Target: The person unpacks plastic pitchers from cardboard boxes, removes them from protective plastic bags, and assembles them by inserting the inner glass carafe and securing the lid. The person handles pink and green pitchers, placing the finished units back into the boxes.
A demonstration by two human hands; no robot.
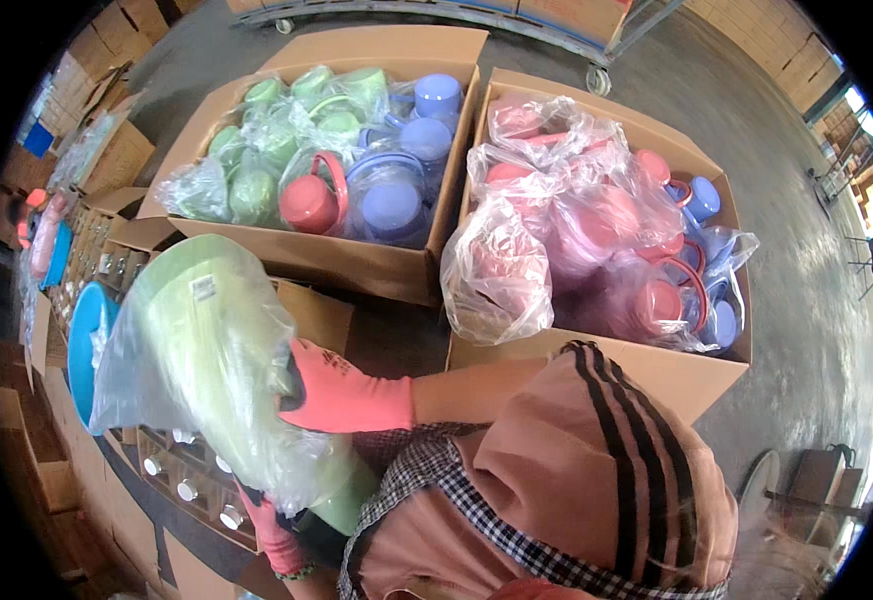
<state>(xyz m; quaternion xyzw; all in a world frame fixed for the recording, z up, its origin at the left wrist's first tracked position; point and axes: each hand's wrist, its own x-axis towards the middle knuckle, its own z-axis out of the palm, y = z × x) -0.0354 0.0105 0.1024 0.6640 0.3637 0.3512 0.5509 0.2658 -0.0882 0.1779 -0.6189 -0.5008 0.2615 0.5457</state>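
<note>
A large, light green plastic container (212,340) in a clear bag is tilted in front of me, with a small white label near its upper end. My right hand (342,390), in a pink glove with a dark palm, is closed on the container's right side, gripping the bag. Lower down, my left hand (275,535), gloved the same way, holds the container's bottom end; some of its fingers are hidden behind the plastic. The lower end shows a darker green part (345,500).
An open carton (327,258) at the far left holds bagged green, blue and red lidded containers with handles. Beside it, another carton (597,372) holds mostly pink and some blue ones. A blue basin (85,350) and divided boxes of glass jars (189,490) lie to the left. A wheeled cart (517,22) stands behind.
</note>
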